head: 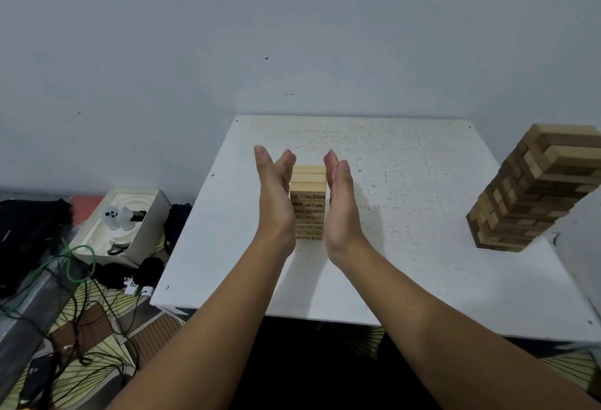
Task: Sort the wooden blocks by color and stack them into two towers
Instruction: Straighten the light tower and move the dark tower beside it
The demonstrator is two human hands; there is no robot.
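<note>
My left hand (pixel 275 196) and right hand (pixel 341 204) stand upright, palms facing each other, with the light block tower (pixel 308 203) between them near the middle of the white table (pixel 406 201). The fingers of both hands are straight and held together, pointing up and away from me, and they curl round nothing. Each palm sits flat at a side of the tower, the left one just beside or touching its left face, the right one likewise on the right; I cannot tell whether the skin really presses the wood. The tower's top layer shows between my fingertips. The 2nd tower, the darker mixed-brown tower (pixel 533 194), stands well apart at the table's right edge, far from both hands.
</note>
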